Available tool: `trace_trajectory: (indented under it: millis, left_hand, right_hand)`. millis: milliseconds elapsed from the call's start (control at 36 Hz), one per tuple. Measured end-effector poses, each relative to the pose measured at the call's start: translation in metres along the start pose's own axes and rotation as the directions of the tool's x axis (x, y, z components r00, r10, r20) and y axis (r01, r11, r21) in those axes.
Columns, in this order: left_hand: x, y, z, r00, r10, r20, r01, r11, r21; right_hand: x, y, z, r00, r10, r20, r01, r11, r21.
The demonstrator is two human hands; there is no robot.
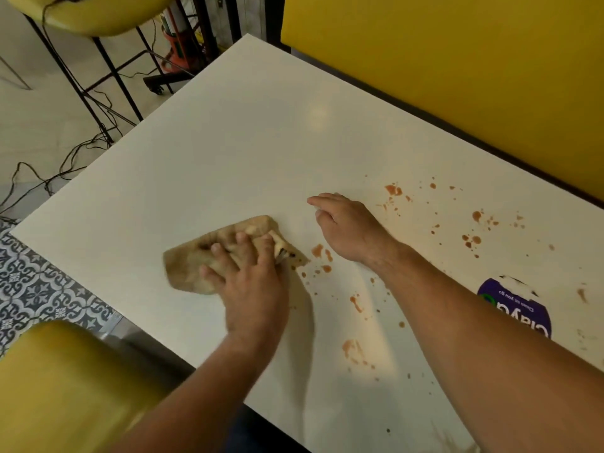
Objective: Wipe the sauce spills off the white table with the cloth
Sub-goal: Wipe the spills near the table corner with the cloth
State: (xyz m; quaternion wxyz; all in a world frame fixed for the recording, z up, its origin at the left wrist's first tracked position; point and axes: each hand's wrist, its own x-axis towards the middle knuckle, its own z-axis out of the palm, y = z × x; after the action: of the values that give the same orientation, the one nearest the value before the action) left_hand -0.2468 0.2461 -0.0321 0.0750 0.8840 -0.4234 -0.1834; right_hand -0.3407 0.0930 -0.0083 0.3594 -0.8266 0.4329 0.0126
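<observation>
Tabletop: white, smooth and glossy, carrying everything below; its far and left portions looked clean, its right and near portions did not. A hard slick face of this kind should release wet sauce readily and let fabric slide.

Bench back: yellow, running along the tabletop's far right edge.

Left hand: laid flat on top of the cloth, fingers spread, palm pressing down. No pinch was shown; the grip here was an open-handed press holding the fabric to the surface. Blurred, so finer finger placement could not be told.

Right hand: resting on the tabletop just right of the cloth, fingers loosely curled, holding nothing.

Cloth: tan, crumpled, lying left of centre under the left hand. Judged light, soft and limp, likely damp; it would bunch and fold if pushed from one edge. Best taken through the middle of the wad, with a broad palm so it stays spread.

Sticker: purple, printed, at the right edge.

Sauce spills: orange-brown spots and smears, scattered from just beside the cloth out to the right; most were unwiped.
</observation>
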Motion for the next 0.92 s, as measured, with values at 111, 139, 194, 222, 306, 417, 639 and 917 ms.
trace_trajectory:
  millis: [111,139,194,222,306,417,639,917]
  left_hand:
    - [-0.022,0.015,0.018,0.941,0.325,0.090,-0.334,0.936,0.109]
    - [-0.026,0.011,0.019,0.908,0.403,0.115,-0.416,0.900,0.129]
    - [-0.027,-0.007,0.016,0.836,0.521,0.173,-0.547,0.819,0.174]
    - [-0.024,-0.018,0.012,0.795,0.572,0.201,-0.605,0.775,0.184]
    - [-0.011,-0.052,-0.003,0.668,0.699,0.255,-0.743,0.639,0.199]
    - [0.003,-0.089,-0.013,0.636,0.726,0.262,-0.772,0.593,0.229]
    - [-0.009,-0.126,-0.032,0.886,0.458,0.074,-0.463,0.863,0.203]
    - [-0.035,-0.041,0.008,0.999,0.028,-0.047,-0.026,0.999,0.045]
  right_hand:
    - [-0.007,0.003,-0.001,1.000,-0.014,-0.010,0.015,1.000,0.006]
    - [-0.009,0.004,-0.002,1.000,-0.019,-0.011,0.019,1.000,0.002]
    - [-0.011,0.005,-0.002,1.000,-0.022,-0.012,0.022,1.000,-0.007]
    - [-0.011,0.006,-0.002,1.000,-0.019,-0.010,0.019,1.000,-0.008]
    - [-0.010,0.003,-0.001,1.000,-0.009,0.002,0.009,1.000,-0.012]
    - [-0.009,-0.003,0.002,0.999,-0.039,0.027,0.040,0.998,-0.048]
    - [-0.008,-0.009,0.009,0.997,-0.054,0.051,0.058,0.995,-0.078]
    - [-0.016,-0.012,0.022,0.995,-0.065,0.074,0.073,0.990,-0.117]
